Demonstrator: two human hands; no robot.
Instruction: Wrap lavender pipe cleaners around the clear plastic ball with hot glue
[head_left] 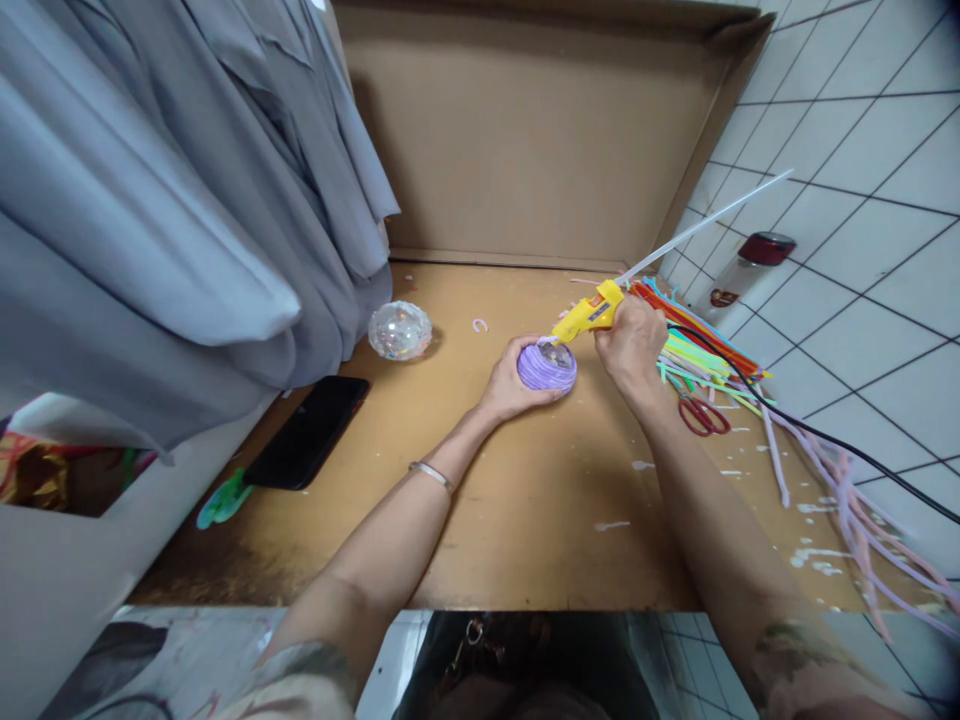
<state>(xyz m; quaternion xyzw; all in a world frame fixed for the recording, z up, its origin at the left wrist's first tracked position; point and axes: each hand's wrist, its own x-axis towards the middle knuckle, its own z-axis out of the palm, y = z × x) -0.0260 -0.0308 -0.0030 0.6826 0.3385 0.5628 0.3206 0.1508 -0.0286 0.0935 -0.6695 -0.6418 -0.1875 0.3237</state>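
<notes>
A small round object wrapped in purple strands (547, 368) rests in my left hand (513, 383), whose fingers curl round its left side and lower edge. Part of its top shows a clear, shiny surface. My right hand (634, 343) is closed on the handle of a yellow glue gun (589, 313). The gun's nozzle points down to the left and is at the top edge of the purple object. A long translucent glue stick (705, 225) sticks out of the gun's back end. Whether the nozzle touches the object cannot be made out.
A clear faceted ball (400, 331) and a black phone (307, 432) lie left on the wooden table (525, 540). Right are colourful pipe cleaners (694, 350), red-handled scissors (703, 415), a black cable (832, 437) and a red-lidded jar (742, 270). Cardboard (525, 130) stands behind; grey curtain (247, 180) hangs left.
</notes>
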